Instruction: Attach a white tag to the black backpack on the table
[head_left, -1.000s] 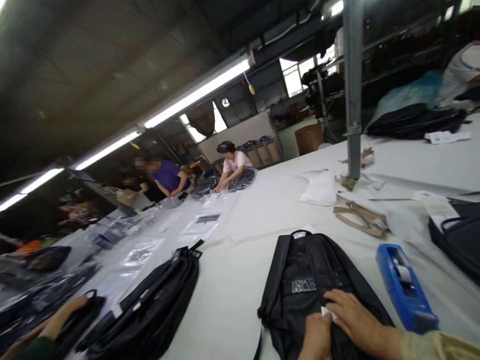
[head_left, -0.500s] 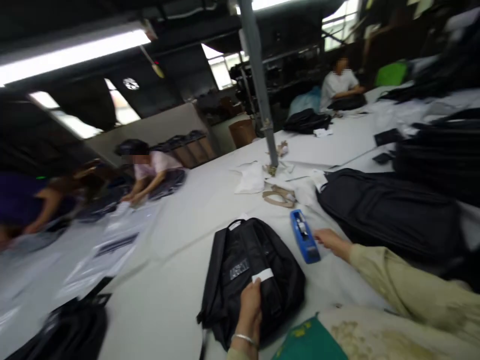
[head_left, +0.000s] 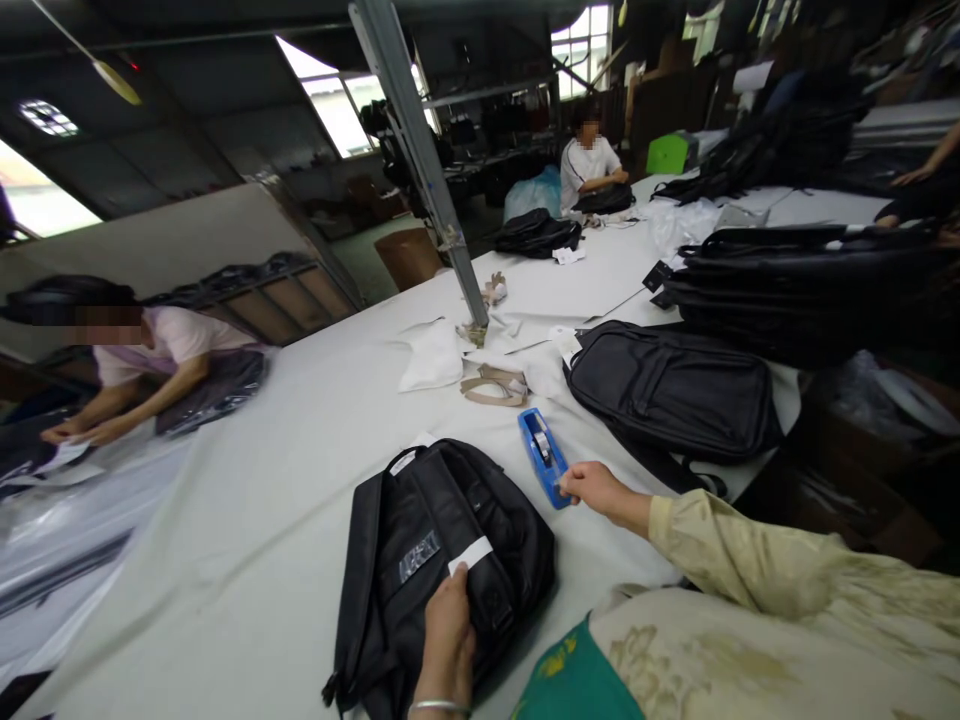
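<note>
A black backpack point(head_left: 450, 540) lies on the white-covered table in front of me, its shoulder straps facing up. A white paper strip point(head_left: 470, 556) crosses one strap. My left hand point(head_left: 448, 620) is closed at the strip's near end, thumb on top; its other fingers are partly hidden. Right of the backpack is a blue tape dispenser point(head_left: 541, 455) with a roll in it. My right hand point(head_left: 596, 487) pinches at the dispenser's near end; what lies between the fingertips is too small to make out.
Another black backpack point(head_left: 675, 390) lies to the right, with stacked black bags point(head_left: 795, 285) behind it. A grey post point(head_left: 431, 150) rises from the table beyond tan straps point(head_left: 495, 385). Co-workers sit at the left point(head_left: 172, 350) and far side point(head_left: 589, 170).
The view has swung to the right. My right hand has moved from beside the tape dispenser onto its near end. My left hand stays at the paper strip.
</note>
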